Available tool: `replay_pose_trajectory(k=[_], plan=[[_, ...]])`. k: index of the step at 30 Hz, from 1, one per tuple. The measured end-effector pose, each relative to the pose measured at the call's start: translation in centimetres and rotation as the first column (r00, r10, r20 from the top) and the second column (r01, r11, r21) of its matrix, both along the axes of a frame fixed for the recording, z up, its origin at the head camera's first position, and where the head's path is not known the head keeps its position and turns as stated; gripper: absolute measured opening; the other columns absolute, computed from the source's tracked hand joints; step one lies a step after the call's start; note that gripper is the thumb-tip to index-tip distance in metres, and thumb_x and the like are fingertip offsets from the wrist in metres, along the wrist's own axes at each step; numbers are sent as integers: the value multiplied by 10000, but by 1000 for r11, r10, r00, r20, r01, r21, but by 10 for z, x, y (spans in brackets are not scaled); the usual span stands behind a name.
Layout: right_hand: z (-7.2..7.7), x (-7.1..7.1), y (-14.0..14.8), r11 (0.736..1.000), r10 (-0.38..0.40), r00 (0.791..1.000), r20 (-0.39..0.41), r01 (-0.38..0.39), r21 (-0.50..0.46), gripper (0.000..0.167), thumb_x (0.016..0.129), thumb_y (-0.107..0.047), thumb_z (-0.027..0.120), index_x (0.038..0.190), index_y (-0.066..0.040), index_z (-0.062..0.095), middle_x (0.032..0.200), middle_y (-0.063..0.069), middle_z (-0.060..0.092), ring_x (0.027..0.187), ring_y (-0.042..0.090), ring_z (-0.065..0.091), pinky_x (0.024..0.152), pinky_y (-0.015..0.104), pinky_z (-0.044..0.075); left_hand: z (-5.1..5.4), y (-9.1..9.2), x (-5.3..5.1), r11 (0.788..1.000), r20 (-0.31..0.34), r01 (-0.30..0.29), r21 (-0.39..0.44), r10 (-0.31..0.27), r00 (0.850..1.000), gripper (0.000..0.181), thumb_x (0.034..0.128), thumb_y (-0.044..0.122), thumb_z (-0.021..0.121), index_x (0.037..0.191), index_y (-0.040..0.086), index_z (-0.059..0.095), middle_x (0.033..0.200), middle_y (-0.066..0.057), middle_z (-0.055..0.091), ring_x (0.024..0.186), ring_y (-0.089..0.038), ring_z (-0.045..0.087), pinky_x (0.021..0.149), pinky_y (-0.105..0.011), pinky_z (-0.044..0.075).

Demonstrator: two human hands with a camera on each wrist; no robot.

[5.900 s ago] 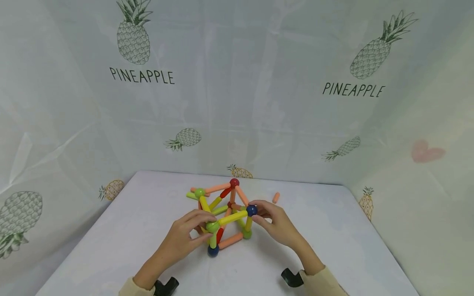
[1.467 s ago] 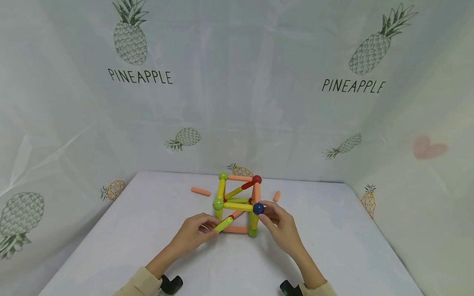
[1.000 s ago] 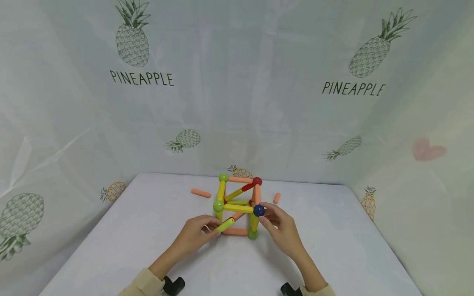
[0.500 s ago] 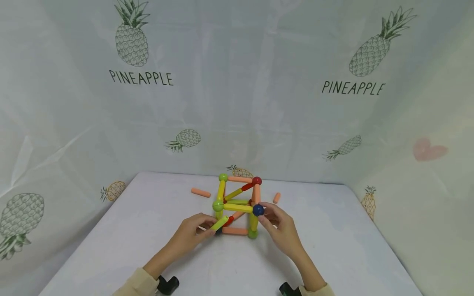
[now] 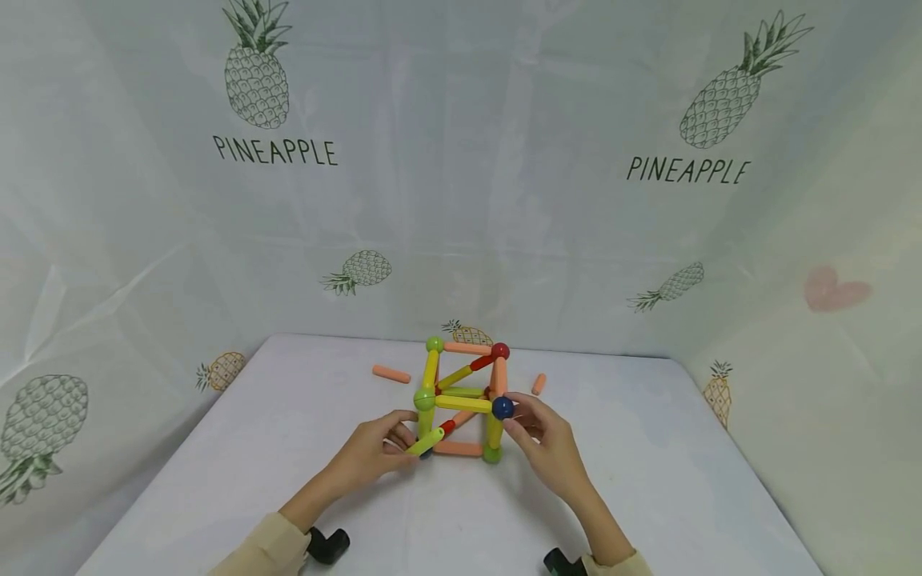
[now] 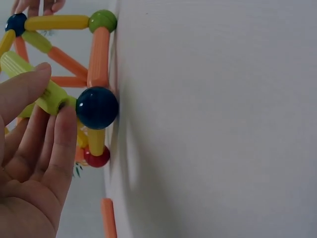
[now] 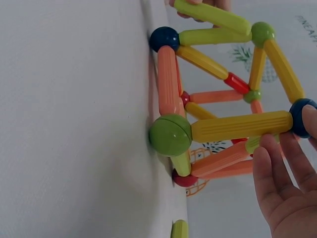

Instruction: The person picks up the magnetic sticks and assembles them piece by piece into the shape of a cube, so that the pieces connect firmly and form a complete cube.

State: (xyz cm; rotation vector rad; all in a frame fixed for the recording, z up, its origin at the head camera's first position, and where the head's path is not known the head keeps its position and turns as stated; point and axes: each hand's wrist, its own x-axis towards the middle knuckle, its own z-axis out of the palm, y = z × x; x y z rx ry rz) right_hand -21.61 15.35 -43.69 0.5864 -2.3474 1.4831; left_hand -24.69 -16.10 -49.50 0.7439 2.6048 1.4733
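Observation:
A cube-like frame of magnetic rods and balls stands on the white table [image 5: 461,512]. My left hand [image 5: 367,456] pinches a loose lime rod [image 5: 426,442] between thumb and fingers, at a slant by the frame's front left upright. In the left wrist view that lime rod [image 6: 17,64] is near the lower dark blue ball [image 6: 97,108]; whether they touch I cannot tell. With its fingertips my right hand [image 5: 551,440] holds the upper blue ball [image 5: 503,408] at the front right corner. A yellow rod [image 5: 464,406] joins this ball to a green ball [image 5: 425,399].
One peach rod [image 5: 391,374] lies behind and left of the frame, another peach rod [image 5: 539,384] behind and right. A lime rod [image 7: 180,229] lies on the table in the right wrist view. Behind the table hangs a pineapple-print cloth [image 5: 461,200].
Since the oldest frame, the skewed frame has turned and squared up; my left hand has left the green ball and taken a lime rod. Lately that rod has shifted slightly left; my right hand stays put.

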Motion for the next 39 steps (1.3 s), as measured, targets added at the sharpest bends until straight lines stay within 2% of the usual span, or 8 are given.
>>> replay_pose_trajectory(k=[5, 11, 16, 20, 25, 31, 36, 39], plan=[[-1, 0, 1, 1000, -2, 1000, -8, 2, 2, 379, 918, -76, 678, 1287, -132, 607, 1031, 58, 660, 871, 207, 643, 794, 305, 547, 3, 5, -10, 998, 3, -17, -61, 18, 1000, 593, 787, 304, 824, 1307, 197, 561, 962, 74, 628, 902, -108, 618, 777, -237, 529], [0, 0, 0, 1000, 9, 1000, -7, -9, -9, 383, 916, -68, 679, 1289, -107, 606, 1044, 71, 662, 891, 213, 650, 804, 299, 545, 13, 10, -21, 993, -2, -1, -121, 1, 1000, 359, 777, 370, 826, 1054, 219, 655, 948, 61, 607, 862, -125, 597, 732, -279, 525], [0, 0, 1, 1000, 12, 1000, -15, -12, -12, 385, 914, -62, 680, 1289, -102, 605, 1044, 66, 661, 881, 218, 644, 793, 305, 548, 17, 15, -30, 990, 9, 33, -137, -32, 999, 259, 794, 349, 820, 963, 232, 662, 980, 68, 614, 820, -123, 626, 672, -301, 535], [0, -1, 0, 1000, 12, 1000, -12, -12, -11, 387, 919, -68, 675, 1298, -96, 601, 1044, 69, 658, 874, 221, 639, 789, 306, 548, 20, 16, -36, 981, 16, 74, -182, -72, 997, 191, 823, 336, 793, 917, 245, 654, 895, 93, 662, 774, -117, 635, 650, -295, 537], [0, -1, 0, 1000, 13, 1000, 0, -13, -10, 392, 921, -72, 674, 1305, -90, 595, 1050, 79, 657, 882, 231, 639, 795, 296, 546, 20, 15, -41, 971, 21, 135, -198, -133, 991, 188, 842, 292, 780, 955, 207, 656, 863, 85, 670, 774, -129, 633, 668, -291, 541], [1, 0, 0, 1000, 6, 1000, 7, -6, -11, 387, 920, -76, 676, 1299, -101, 599, 1048, 79, 657, 877, 238, 639, 794, 299, 546, 16, 11, -42, 973, 84, 172, -154, -161, 983, 344, 876, 334, 744, 1165, 194, 623, 1056, 45, 674, 885, -131, 639, 726, -322, 537], [0, -1, 1, 1000, 20, 1000, 7, -20, -18, 390, 923, -75, 672, 1304, -97, 594, 1061, 81, 655, 898, 232, 645, 810, 292, 542, 10, 0, -30, 988, 200, 148, -37, -138, 970, 587, 880, 343, 735, 1395, 276, 462, 1240, -2, 571, 945, -169, 652, 738, -391, 528], [0, -1, 1, 999, 33, 999, 1, -33, -23, 394, 923, -64, 669, 1308, -84, 589, 1071, 89, 653, 911, 237, 648, 817, 290, 540, 7, -9, -19, 993, 220, 118, -5, -114, 969, 611, 905, 325, 709, 1427, 320, 391, 1280, 8, 546, 995, -172, 641, 783, -400, 519]])
